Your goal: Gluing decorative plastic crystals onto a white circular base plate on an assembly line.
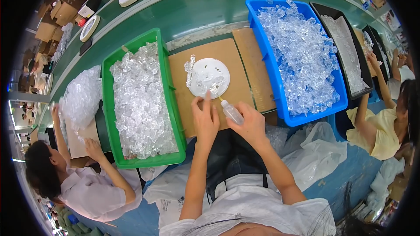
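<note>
Two bins heaped with clear plastic pieces — one green bin [109, 105], one blue bin [280, 100]. One black tray [365, 85] holds more. One white disc [209, 78] lies between them — one small squeeze bottle [231, 112] beside it. Clear pieces are too many to count.

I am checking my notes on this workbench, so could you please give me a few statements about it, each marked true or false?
1. The right hand holds a small squeeze bottle. True.
2. The white disc lies inside the blue bin. False: it lies on the cardboard sheet between the two bins.
3. The green bin holds clear plastic pieces. True.
4. The left hand is inside the green bin. False: it reaches to the disc's near edge.
5. The bottle's nozzle points toward the disc. True.
</note>
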Tool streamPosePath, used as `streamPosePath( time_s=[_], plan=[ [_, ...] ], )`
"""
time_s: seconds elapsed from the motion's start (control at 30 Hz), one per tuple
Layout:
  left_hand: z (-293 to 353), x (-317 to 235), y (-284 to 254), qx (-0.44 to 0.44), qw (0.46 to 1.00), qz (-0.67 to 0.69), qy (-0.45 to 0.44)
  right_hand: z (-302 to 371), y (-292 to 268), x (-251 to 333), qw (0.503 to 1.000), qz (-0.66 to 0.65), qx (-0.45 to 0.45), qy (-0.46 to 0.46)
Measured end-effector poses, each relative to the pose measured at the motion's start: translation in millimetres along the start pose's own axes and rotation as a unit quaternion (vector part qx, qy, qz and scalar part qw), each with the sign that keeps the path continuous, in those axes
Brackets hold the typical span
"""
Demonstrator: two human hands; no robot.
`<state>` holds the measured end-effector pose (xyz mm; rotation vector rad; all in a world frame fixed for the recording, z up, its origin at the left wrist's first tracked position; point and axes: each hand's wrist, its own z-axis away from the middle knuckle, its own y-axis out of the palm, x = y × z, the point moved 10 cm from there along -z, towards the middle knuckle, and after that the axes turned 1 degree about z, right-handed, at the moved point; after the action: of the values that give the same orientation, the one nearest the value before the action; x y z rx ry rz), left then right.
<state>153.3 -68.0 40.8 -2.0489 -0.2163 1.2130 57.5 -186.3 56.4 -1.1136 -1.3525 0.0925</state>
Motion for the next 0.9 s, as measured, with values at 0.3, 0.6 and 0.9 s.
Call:
streamPosePath(
  time_s=[0.3, 0.6, 0.9],
  plan=[
    [10.0, 3.6, 8.2, -0.009, 0.994, -0.100, 0.038, 6.6, -7.9, -12.6, 0.995, -0.082, -0.004, 0.056],
    [10.0, -11.0, 16.7, 0.030, 0.997, -0.034, 0.059, -1.7, 2.1, -20.5, 0.996, -0.065, -0.030, 0.061],
    [6.8, -14.6, 13.3, 0.036, 0.994, -0.058, 0.089, -7.3, 4.2, -14.2, 0.997, -0.033, 0.003, 0.069]
  ],
)
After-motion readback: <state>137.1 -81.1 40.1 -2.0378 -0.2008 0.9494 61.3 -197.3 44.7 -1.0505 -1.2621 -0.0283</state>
